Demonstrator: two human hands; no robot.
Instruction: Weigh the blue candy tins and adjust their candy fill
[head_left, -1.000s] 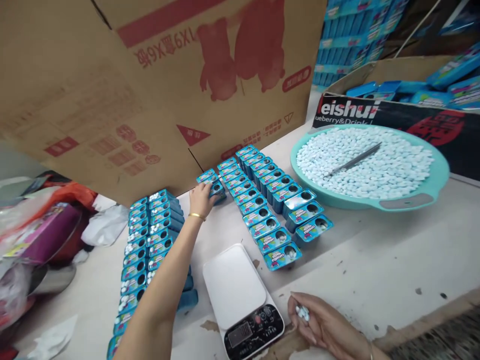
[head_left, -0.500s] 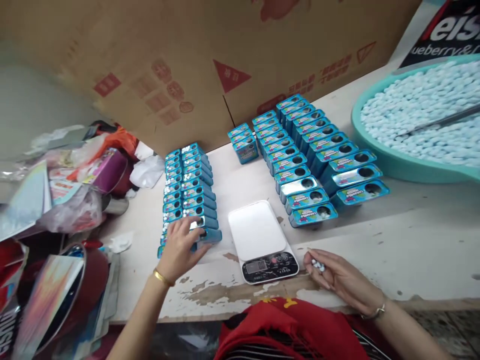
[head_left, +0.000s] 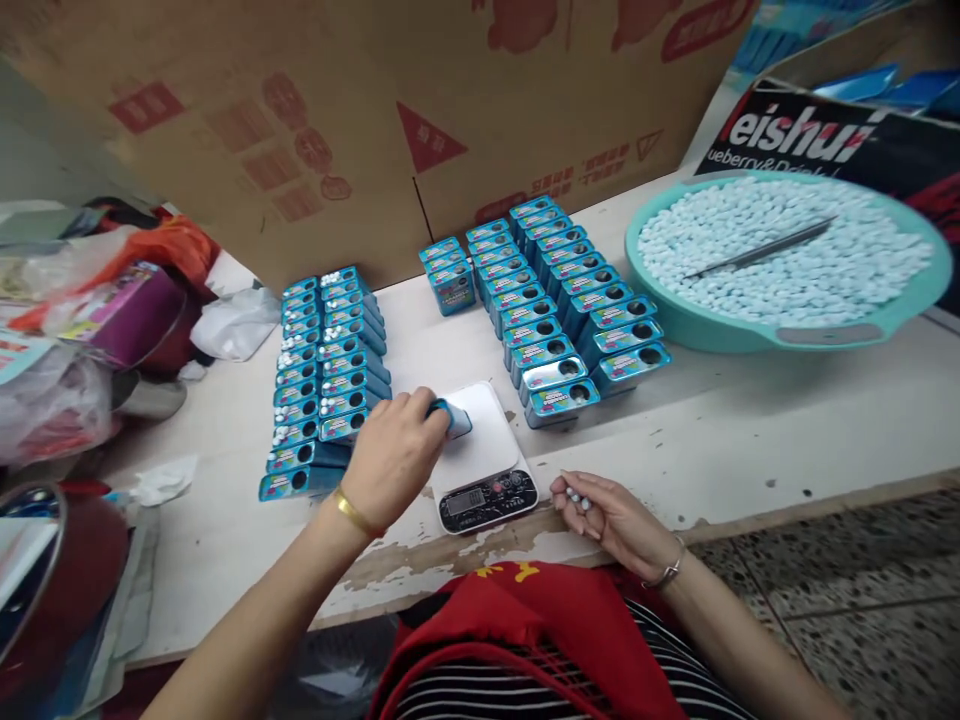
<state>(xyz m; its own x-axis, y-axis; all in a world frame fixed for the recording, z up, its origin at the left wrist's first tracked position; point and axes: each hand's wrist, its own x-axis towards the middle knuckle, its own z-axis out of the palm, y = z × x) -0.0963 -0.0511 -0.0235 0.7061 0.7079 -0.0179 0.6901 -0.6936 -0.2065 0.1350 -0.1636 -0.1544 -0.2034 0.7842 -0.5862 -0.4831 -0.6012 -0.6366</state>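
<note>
My left hand [head_left: 399, 455] grips a small blue candy tin [head_left: 458, 420] over the white plate of a kitchen scale [head_left: 491, 440]. My fingers hide much of this tin, and I cannot tell whether it rests on the plate. To the right of the scale, my right hand [head_left: 615, 520] is palm up with curled fingers round several pale blue candies [head_left: 577, 497]. Rows of blue tins [head_left: 289, 482] with round openings stand left of the scale, many with candies on their lids. More open tins [head_left: 561, 398] are lined up to its right.
A turquoise basin [head_left: 750, 337] full of pale candies stands at the right, with a dark flat tool [head_left: 765, 247] lying on them. Behind the tins rises a large cardboard box [head_left: 360, 90]. Plastic bags [head_left: 236, 322] and a red pot [head_left: 82, 570] crowd the left side.
My left hand has taken a tin from the left rows and carried it right to the scale. My right hand still holds the candies. The camera view has shifted to the right.
</note>
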